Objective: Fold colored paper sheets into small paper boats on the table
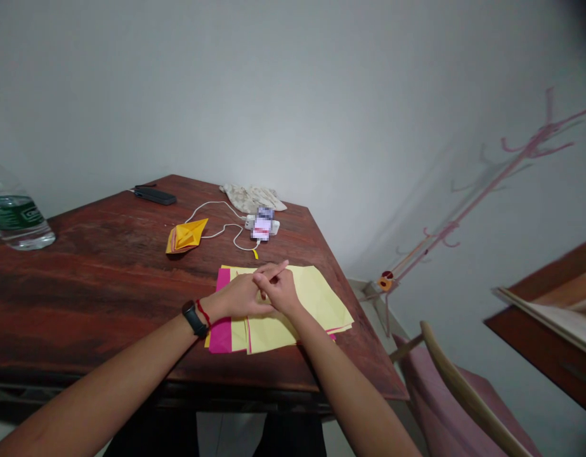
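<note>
My left hand and my right hand are clasped together, fingers interlaced and closed, with no object visible between them. Both rest over a stack of pale yellow paper sheets near the table's front edge. Bright pink paper sticks out from under the stack at its left side. Beyond my left hand lies a folded orange-yellow paper piece. A dark watch and a red string are on my left wrist.
On the brown wooden table are a phone with white cables, a patterned cloth, a dark elongated case and a water bottle. A pink coat rack leans right; a pink chair stands below it.
</note>
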Tool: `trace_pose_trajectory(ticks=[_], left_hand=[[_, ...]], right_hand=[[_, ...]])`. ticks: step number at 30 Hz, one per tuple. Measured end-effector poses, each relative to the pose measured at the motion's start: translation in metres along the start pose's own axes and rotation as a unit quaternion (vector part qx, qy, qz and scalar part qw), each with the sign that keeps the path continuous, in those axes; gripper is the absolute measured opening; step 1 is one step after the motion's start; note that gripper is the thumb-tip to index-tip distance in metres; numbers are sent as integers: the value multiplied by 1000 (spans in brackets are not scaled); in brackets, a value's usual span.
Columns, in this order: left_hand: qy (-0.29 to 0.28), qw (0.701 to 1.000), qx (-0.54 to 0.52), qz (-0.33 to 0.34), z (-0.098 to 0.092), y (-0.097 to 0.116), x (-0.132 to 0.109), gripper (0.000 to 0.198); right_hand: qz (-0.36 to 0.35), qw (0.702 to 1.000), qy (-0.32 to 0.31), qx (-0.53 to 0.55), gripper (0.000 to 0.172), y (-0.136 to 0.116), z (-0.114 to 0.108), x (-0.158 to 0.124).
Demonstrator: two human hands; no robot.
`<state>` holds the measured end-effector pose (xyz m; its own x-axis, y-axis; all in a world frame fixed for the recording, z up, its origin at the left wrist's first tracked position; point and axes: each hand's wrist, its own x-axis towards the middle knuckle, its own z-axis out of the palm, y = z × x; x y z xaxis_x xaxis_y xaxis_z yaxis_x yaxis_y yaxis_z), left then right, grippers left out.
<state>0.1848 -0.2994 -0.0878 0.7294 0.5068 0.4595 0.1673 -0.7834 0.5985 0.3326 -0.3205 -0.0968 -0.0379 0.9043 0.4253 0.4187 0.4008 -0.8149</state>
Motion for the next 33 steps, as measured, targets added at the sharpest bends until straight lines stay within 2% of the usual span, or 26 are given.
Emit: trace_pose_trajectory(ticks=[5,9,11,14,17,20,29,33], left_hand=[[33,997,9,-63,-3,-12,3,82],[81,994,49,-58,-1,-32,3,81],[76,990,98,-73,2,-44,0,82],[29,984,135,-113,7,-58,-4,83],[-14,981,148,-125,10,-62,-6,77],[-20,980,167,-108,8,-58,-4,67],[81,982,135,-101,-5,-47,5,37],[138,977,43,-157,-9,-46,7,40]], right_hand=[[-37,996,81,31,48,3,-4,8],[-47,987,153,24,47,9,-11,16],[-22,981,189,29,48,15,-14,18],[25,973,225,43,49,24,-15,20],[54,971,223,68,49,29,-13,22],[67,972,209,89,49,29,-10,22],[78,971,205,91,42,25,-7,23],[69,971,204,103,38,29,-6,23]])
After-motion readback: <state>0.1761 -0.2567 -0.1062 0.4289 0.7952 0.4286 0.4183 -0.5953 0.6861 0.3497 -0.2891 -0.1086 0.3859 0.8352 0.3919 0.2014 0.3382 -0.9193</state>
